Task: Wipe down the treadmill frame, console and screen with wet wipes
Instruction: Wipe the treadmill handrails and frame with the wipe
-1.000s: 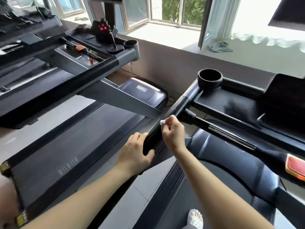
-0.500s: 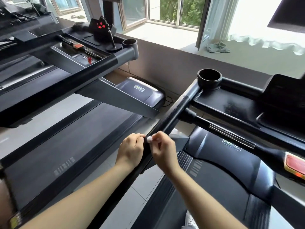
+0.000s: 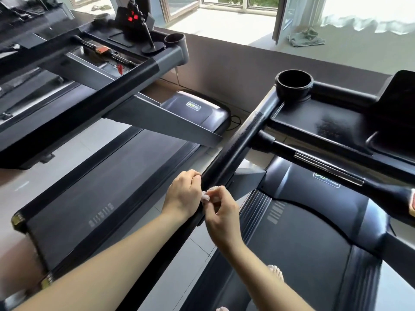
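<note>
A black padded handrail runs from the cup holder of the treadmill I stand on down toward me. My left hand is curled against the rail's left side, fingers bent at its edge. My right hand hovers just over the rail and pinches a small crumpled white wet wipe between thumb and fingertips. The wipe sits between both hands, close to my left knuckles. The black console tray and dark screen lie to the right, past the rail.
A second treadmill stands to the left, its console showing red lights. A low wall and window sill with a grey cloth lie ahead. My bare feet are on the belt below. A front crossbar spans right.
Both hands have slid down the handrail toward me. My right hand has lifted off the rail with the wipe, which now sits between the two hands.
</note>
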